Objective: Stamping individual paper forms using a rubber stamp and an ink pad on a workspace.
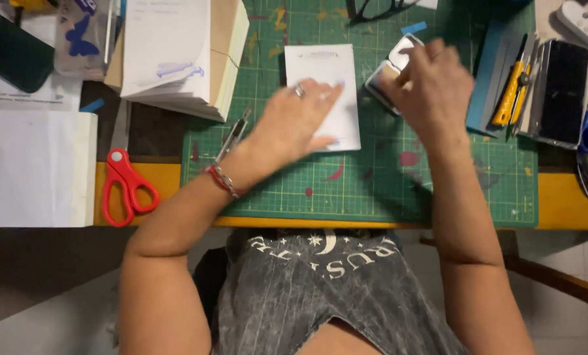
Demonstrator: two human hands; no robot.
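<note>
while the left hand [294, 121] lies flat and unclenched on the white paper block [325, 92] mid cutting mat [373, 190], the right hand [432, 92] closes on a small ink pad [391, 66] just right.

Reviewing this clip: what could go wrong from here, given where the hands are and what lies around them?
1. The left hand presses only the lower left of the white paper pad; the pad might skew on the green cutting mat.
2. The right hand is blurred over a small open tin; it could tip or slide the tin.
3. A yellow utility knife lies just beside the right hand, so a sweep sideways may catch it.
</note>
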